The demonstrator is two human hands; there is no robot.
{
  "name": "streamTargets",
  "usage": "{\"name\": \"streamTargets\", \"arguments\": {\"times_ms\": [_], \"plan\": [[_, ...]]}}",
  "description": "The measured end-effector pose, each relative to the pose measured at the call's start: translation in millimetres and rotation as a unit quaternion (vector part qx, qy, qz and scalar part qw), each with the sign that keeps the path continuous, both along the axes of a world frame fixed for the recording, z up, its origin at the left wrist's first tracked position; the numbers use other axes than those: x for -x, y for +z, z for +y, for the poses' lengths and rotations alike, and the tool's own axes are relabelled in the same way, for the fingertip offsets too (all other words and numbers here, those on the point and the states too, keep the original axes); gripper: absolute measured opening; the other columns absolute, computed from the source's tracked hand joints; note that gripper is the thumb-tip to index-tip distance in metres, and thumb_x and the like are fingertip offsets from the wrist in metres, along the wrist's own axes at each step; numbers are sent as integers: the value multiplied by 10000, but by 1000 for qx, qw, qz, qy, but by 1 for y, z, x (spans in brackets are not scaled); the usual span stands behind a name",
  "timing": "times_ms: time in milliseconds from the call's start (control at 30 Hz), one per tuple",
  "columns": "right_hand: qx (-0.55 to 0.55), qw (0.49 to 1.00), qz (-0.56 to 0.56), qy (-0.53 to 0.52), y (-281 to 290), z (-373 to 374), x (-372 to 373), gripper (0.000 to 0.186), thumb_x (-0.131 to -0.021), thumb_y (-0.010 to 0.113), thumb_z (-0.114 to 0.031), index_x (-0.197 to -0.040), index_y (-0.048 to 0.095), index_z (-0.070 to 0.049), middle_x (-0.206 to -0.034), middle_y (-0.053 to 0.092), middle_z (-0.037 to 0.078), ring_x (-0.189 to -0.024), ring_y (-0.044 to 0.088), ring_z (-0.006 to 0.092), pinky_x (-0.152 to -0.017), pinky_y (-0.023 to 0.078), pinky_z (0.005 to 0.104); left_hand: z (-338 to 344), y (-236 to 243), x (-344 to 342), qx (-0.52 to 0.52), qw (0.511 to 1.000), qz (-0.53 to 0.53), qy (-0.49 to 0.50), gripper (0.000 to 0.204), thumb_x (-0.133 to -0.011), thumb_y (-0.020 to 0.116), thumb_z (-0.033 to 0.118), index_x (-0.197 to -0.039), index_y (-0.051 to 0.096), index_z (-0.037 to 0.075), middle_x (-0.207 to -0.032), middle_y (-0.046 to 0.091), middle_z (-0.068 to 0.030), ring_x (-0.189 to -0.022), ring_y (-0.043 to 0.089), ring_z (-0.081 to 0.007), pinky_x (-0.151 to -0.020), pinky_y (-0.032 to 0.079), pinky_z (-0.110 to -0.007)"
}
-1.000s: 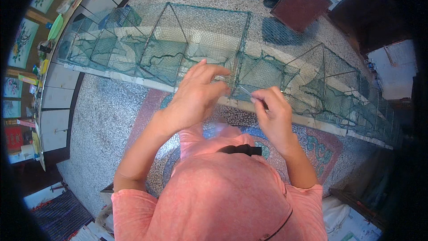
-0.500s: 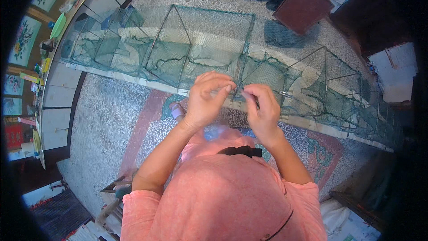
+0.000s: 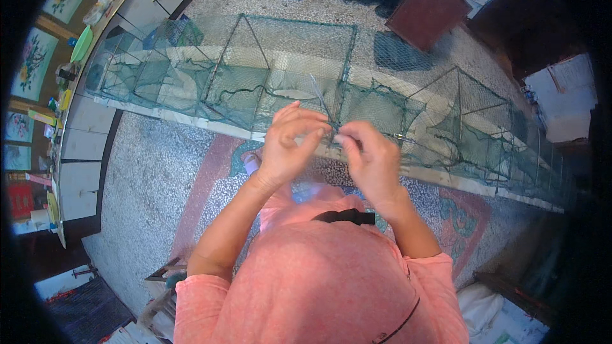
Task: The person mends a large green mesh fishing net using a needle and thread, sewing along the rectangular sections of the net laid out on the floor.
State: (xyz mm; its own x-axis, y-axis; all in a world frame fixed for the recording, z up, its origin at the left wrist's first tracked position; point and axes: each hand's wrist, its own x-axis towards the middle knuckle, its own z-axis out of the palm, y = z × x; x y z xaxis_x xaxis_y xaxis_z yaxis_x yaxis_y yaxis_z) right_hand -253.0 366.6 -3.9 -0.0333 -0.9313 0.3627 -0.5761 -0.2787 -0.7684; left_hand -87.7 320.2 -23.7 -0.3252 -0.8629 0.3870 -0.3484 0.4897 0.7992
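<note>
Green netting (image 3: 376, 108) stretched over dark frames lies lengthwise along a pale counter (image 3: 185, 118), in front of the person. At its middle, the left hand (image 3: 290, 143) has thumb and forefinger nearly meeting by a frame's lower end, and the right hand (image 3: 376, 153) is bent close beside it, fingertips drawn together; what either grasps is too small to tell. A thin, light-coloured strand (image 3: 319, 92) slants up from between them. Beyond, a reddish-brown panel (image 3: 428, 9) tilts above the speckled floor (image 3: 146, 185).
</note>
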Motion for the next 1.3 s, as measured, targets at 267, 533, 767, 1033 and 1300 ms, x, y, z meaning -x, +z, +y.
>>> {"name": "streamTargets", "arguments": {"times_ms": [267,533,767,1033,1300], "plan": [[48,990,101,89,21,-53,-12,117,-788,635,-120,-885,617,-58,-764,595,107,-799,572,305,-713,464,384,2,-5,-1,31,999,-21,10,64,-751,630,87,-806,657,69,-893,644,-68,-932,602,-225,-1045,303,-438],[130,920,-343,138,98,-44,-23,76,-858,600,-124,-875,572,-55,-805,622,48,-768,609,154,-622,476,306,9,5,-5,51,998,-36,-1,173,-732,643,77,-897,595,61,-946,625,-74,-965,584,-240,-1045,292,-453],[203,830,-379,356,168,40,133,135,-882,507,-166,-995,509,-93,-712,481,46,-530,442,145,-490,365,261,0,-13,0,-65,996,61,14,241,-785,657,93,-991,540,44,-985,606,-73,-976,569,-214,-968,376,-368],[230,826,-432,280,179,29,97,89,-937,444,-68,-849,450,-67,-642,442,19,-496,375,77,-452,309,222,5,23,11,49,998,30,-2,290,-839,636,115,-1104,556,26,-1049,597,-95,-984,558,-207,-890,417,-327],[178,834,-368,370,169,-5,91,272,-977,442,-204,-1188,495,-41,-732,519,35,-559,440,74,-475,372,199,15,52,3,-38,992,-13,-119,132,-912,552,135,-961,600,22,-930,613,-86,-890,582,-209,-816,436,-334]]}}
